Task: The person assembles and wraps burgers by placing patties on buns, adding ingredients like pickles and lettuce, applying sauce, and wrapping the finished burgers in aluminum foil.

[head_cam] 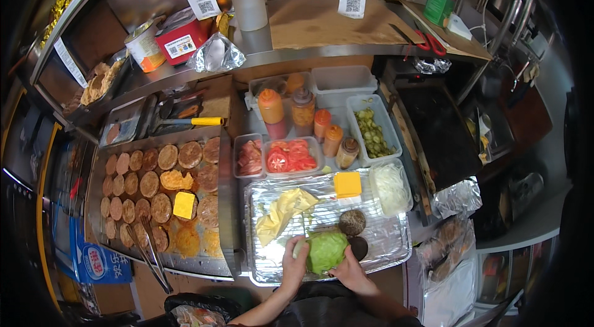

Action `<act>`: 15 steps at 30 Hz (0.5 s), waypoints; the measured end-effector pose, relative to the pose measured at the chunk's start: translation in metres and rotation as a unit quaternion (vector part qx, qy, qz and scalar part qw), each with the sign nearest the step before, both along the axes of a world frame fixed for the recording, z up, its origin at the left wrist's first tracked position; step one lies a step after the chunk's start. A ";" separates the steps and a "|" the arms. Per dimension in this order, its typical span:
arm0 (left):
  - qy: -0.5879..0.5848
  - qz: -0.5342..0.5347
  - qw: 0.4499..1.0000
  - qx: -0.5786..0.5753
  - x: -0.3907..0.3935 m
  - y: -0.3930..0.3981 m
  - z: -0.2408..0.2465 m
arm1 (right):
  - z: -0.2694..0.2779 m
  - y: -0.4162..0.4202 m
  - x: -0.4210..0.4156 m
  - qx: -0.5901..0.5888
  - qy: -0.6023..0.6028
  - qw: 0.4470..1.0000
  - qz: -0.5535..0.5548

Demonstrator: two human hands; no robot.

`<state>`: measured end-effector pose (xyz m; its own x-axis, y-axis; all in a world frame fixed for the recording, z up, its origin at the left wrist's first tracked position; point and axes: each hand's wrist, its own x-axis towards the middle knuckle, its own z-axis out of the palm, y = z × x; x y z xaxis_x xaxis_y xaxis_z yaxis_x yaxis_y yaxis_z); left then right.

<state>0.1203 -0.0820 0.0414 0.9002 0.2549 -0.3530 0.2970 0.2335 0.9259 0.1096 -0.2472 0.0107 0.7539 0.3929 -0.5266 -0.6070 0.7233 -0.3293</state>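
Both my left hand (295,265) and my right hand (350,274) grip a green lettuce leaf (326,252), one at each side, above the front of a foil-lined tray (381,265) with a wire rack. Just right of the leaf lies a dark bun half (358,249), partly hidden by it and my right fingers. A seeded dark bun half (352,222) sits behind that one. Crumpled yellow wrapping paper (284,216) lies on the tray's left. Toward the tray's back is a stack of orange cheese slices (347,185).
On the left, a griddle (226,206) carries several meat patties (161,208), a cheese-topped patty (184,205) and metal tongs (147,252). Behind the tray stand tubs of tomato slices (290,156), pickles (371,132) and shredded onion (390,190), plus sauce bottles (270,106). A dark hot plate (436,127) is at right.
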 end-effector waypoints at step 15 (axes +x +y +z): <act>-0.190 -0.101 0.936 0.280 0.007 0.014 0.046 | -0.019 0.000 0.016 -0.087 -0.018 0.996 -0.011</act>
<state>0.1273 -0.0680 0.0878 0.9835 0.1153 0.1396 -0.0922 -0.3445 0.9342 0.1254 -0.2468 -0.0082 0.7814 0.2803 -0.5576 -0.5765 0.6664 -0.4729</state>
